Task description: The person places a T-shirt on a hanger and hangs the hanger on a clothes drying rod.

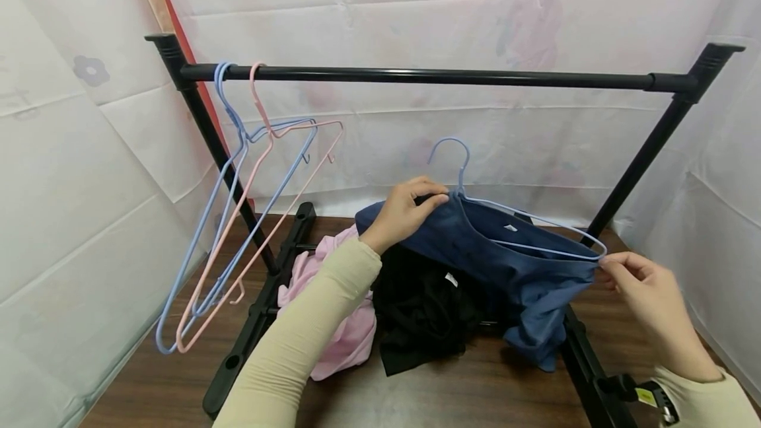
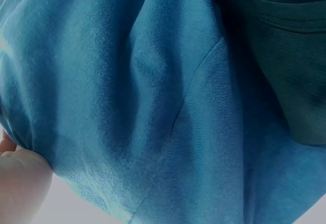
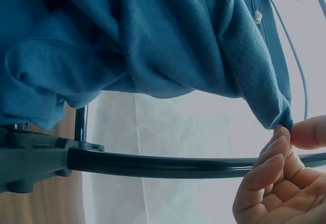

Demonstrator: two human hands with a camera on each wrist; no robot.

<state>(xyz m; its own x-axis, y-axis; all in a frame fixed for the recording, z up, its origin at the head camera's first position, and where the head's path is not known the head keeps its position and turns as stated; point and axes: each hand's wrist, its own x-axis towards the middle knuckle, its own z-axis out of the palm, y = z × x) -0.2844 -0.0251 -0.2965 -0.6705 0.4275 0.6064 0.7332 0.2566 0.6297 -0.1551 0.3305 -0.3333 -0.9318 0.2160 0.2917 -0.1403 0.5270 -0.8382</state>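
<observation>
A dark blue garment (image 1: 475, 236) hangs between my two hands, with a small white label inside its wide opening. A light blue hanger (image 1: 466, 164) stands with its hook upward. Its lower bar passes into the opening, and its right end lies at the garment's right corner. My left hand (image 1: 404, 210) pinches the edge of the cloth left of the hook. At that right corner, the thumb and fingers of my right hand (image 1: 645, 292) pinch the cloth, seen close in the right wrist view. Blue cloth (image 2: 127, 96) fills most of the left wrist view.
A black rack's top bar (image 1: 446, 76) runs above my hands. On its left end hang blue hangers (image 1: 208, 216) and a pink hanger (image 1: 261, 183). Below lie a pink garment (image 1: 351, 342) and a black garment (image 1: 428, 316). White sheeting (image 1: 416, 32) stands behind the rack.
</observation>
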